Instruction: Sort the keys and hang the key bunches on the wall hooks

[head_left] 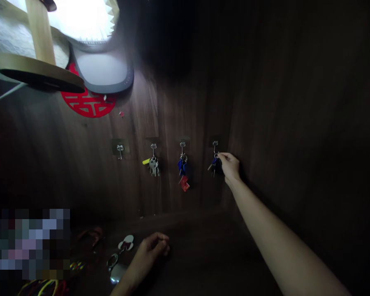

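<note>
My right hand (230,165) reaches up to the rightmost hook (215,144) on the dark wooden wall. Its thumb and forefinger pinch the ring of a bunch of keys (214,163) with a dark blue piece, right at the hook's lower end. Low over the dark surface, my left hand (152,250) is loosely closed, with nothing visible in its curled fingers. Beside it lies a keychain (112,261) with a metal ring, a pale clover-shaped charm (126,242) and a shiny rounded piece (117,273).
More keys (153,165) with a yellow tag and a blue key bunch (182,166) with a red tag hang on hooks. The left hook (120,151) is bare. A lit lamp (83,20), cap (105,68) and red paper-cut (91,106) are upper left. Colourful cords (45,287) lie lower left.
</note>
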Demonstrator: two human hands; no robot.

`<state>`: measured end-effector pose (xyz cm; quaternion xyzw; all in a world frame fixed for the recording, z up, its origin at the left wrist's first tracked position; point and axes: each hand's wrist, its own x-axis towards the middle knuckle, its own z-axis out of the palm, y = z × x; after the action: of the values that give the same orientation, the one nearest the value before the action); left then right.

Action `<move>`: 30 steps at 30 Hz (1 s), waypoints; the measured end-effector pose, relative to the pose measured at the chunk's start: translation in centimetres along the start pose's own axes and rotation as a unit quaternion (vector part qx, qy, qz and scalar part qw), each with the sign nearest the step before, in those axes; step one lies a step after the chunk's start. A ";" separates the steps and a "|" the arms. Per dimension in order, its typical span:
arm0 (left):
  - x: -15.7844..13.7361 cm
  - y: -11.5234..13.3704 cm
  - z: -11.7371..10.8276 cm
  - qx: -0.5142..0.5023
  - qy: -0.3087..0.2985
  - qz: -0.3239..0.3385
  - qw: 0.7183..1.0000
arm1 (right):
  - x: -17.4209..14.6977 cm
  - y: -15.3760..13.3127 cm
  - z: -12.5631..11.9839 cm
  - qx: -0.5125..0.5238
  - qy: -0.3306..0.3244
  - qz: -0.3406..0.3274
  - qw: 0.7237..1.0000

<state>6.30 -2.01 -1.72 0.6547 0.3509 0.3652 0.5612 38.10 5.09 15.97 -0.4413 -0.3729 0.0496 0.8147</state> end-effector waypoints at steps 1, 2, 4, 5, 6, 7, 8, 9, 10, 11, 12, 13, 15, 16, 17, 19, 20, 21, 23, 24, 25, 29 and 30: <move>0.0 0.1 0.0 0.002 0.000 0.001 1.000 | -0.2 0.1 0.0 0.000 -0.001 0.004 1.000; -0.1 0.2 0.0 0.005 0.000 0.002 1.000 | -0.3 0.1 -0.1 0.001 -0.001 0.008 1.000; -0.2 0.4 0.0 0.007 0.001 0.000 1.000 | -0.7 0.2 -0.2 0.001 0.002 0.014 1.000; -0.2 0.4 0.0 0.006 0.002 -0.001 1.000 | -0.8 0.2 -0.3 -0.001 0.004 0.017 1.000; -0.2 0.5 0.0 0.006 0.002 -0.004 1.000 | -1.1 0.3 -0.4 -0.004 0.006 0.019 1.000; -0.3 0.5 0.0 0.006 0.002 -0.004 1.000 | -1.3 0.3 -0.6 -0.007 0.009 0.023 1.000; -0.3 0.6 0.0 0.007 0.002 -0.004 1.000 | -1.6 0.4 -0.8 -0.010 0.011 0.027 1.000; -0.3 0.6 0.1 0.009 0.001 -0.003 1.000 | -2.0 0.5 -1.0 -0.012 0.012 0.032 0.999; -0.4 0.6 0.1 0.013 0.000 -0.002 1.000 | -2.4 0.7 -1.3 -0.014 0.012 0.038 0.999; -0.4 0.7 0.1 0.017 -0.001 -0.002 1.000 | -2.9 0.8 -1.5 -0.015 0.013 0.044 0.999; -0.5 0.7 0.1 0.021 -0.001 -0.002 1.000 | -3.5 1.0 -1.8 -0.015 0.015 0.051 0.998; -0.5 0.8 0.1 0.023 -0.001 -0.002 1.000 | -4.1 1.3 -2.1 -0.015 0.016 0.059 0.998; -0.6 0.8 0.1 0.024 -0.002 -0.001 1.000 | -5.6 1.8 -2.7 -0.015 0.018 0.073 0.997; -0.6 0.7 0.1 0.024 -0.001 0.000 1.000 | -6.3 2.0 -3.0 -0.015 0.017 0.080 0.997; -0.6 0.6 0.1 0.026 0.000 0.003 1.000 | -7.1 2.3 -3.2 -0.014 0.014 0.087 0.996; -0.6 0.4 0.1 0.031 0.001 0.009 0.999 | -8.8 2.9 -3.7 -0.009 0.003 0.107 0.994; -0.6 0.3 0.1 0.034 0.002 0.013 0.999 | -9.6 3.2 -3.9 -0.006 -0.004 0.118 0.993; -0.6 0.2 0.1 0.037 0.002 0.017 0.999 | -10.5 3.5 -4.0 -0.004 -0.013 0.128 0.992; -0.7 0.1 0.1 0.039 0.003 0.023 0.999 | -12.2 4.0 -4.1 -0.004 -0.031 0.148 0.989; -0.7 0.1 0.1 0.040 0.002 0.024 0.999 | -13.0 4.2 -4.1 -0.004 -0.041 0.157 0.987; -0.8 0.2 0.1 0.040 0.002 0.024 0.999 | -13.8 4.4 -4.0 -0.004 -0.053 0.168 0.984; -1.0 0.7 0.2 0.056 0.004 0.025 0.998 | -16.9 4.8 -3.3 -0.006 -0.108 0.213 0.971; -1.1 0.7 0.2 0.065 0.005 0.026 0.998 | -17.6 4.9 -3.1 -0.011 -0.123 0.220 0.968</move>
<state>5.99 -3.12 -1.09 0.6966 0.3598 0.3593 0.5062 28.70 -1.29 1.29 -0.5120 -0.3644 0.2778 0.7266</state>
